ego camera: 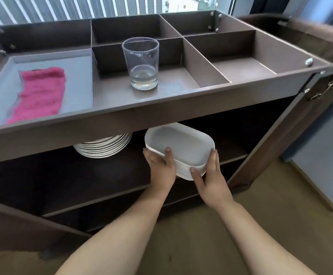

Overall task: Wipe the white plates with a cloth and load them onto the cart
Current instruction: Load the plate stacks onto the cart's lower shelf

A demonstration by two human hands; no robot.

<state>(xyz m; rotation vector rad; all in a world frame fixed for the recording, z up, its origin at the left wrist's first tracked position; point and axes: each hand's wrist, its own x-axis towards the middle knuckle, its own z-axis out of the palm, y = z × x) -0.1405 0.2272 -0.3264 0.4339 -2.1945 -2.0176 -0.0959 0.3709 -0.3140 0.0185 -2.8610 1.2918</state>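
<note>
As left hand and right hand clasp them, stacked plates look white, oblong; shallow-rimmed

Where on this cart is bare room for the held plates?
Free: the top compartment right of the glass, both back compartments, the shelf right of the held oval plates. Tight: between those and the round plates.

Brown cart, pink cloth in its left top section, glass in a middle compartment, round white plates stacked on the shelf below
</note>
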